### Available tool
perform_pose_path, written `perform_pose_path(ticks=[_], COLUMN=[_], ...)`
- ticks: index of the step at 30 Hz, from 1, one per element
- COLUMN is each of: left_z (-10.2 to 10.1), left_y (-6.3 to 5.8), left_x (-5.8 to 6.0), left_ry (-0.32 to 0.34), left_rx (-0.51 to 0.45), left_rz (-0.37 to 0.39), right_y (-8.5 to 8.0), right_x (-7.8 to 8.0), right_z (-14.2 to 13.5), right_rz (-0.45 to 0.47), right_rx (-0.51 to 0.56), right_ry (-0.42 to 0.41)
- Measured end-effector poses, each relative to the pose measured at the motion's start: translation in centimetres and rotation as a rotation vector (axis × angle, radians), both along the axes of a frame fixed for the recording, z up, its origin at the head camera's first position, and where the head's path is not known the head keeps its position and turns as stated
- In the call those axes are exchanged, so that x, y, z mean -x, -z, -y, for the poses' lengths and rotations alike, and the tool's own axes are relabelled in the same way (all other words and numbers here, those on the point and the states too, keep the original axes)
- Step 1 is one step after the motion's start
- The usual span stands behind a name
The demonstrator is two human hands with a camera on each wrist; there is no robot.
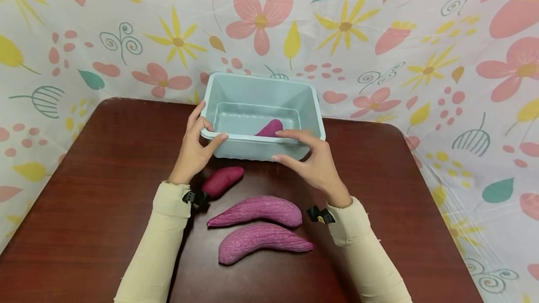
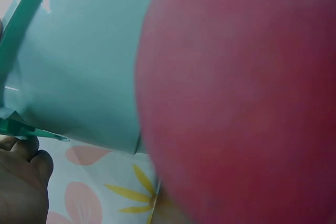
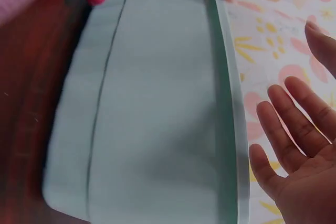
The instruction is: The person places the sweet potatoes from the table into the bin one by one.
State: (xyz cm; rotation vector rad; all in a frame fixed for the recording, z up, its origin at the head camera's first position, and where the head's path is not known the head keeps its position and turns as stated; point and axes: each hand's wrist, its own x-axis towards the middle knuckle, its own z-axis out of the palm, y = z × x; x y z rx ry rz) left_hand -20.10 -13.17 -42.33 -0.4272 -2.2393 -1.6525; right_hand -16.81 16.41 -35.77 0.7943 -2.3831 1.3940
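Note:
A pale blue plastic basin (image 1: pixel 252 149) stands at the back of the table. My left hand (image 1: pixel 191 148) grips its front left corner, with the thumb on the front rim. Near the front right rim is my right hand (image 1: pixel 317 162); in the right wrist view its fingers (image 3: pixel 296 127) are spread and apart from the rim. Inside the basin lies a purple sweet potato (image 1: pixel 271 128), partly hidden by the front wall. Another sweet potato (image 1: pixel 223 180), dark reddish, rests on the table by my left wrist, and its blurred surface (image 2: pixel 241 98) fills much of the left wrist view.
Two long, curved, wrinkled purple vegetables, a farther one (image 1: pixel 261 210) and a nearer one (image 1: pixel 261 243), lie between my forearms on the brown table (image 1: pixel 105 191). A floral-patterned cloth (image 1: pixel 375 69) hangs right behind the basin and along the sides.

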Motion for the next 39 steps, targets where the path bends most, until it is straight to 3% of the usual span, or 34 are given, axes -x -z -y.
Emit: perform_pose_path(ticks=[17, 31, 39], left_z=[0.1, 0.0, 0.1], left_y=[-0.4, -0.2, 0.0], left_x=[0.0, -0.2, -0.1], left_ry=[-0.001, -0.002, 0.000], left_rx=[-0.002, -0.004, -0.006], left_rz=[0.007, 0.011, 0.017], right_y=[2.4, 6.0, 7.3], right_x=[-5.9, -8.7, -9.8], right_z=[-1.4, -1.2, -1.4], right_rz=[0.098, 0.272, 0.351], right_rx=[-0.014, 0.028, 0.041], right_ry=[0.020, 0.015, 0.052])
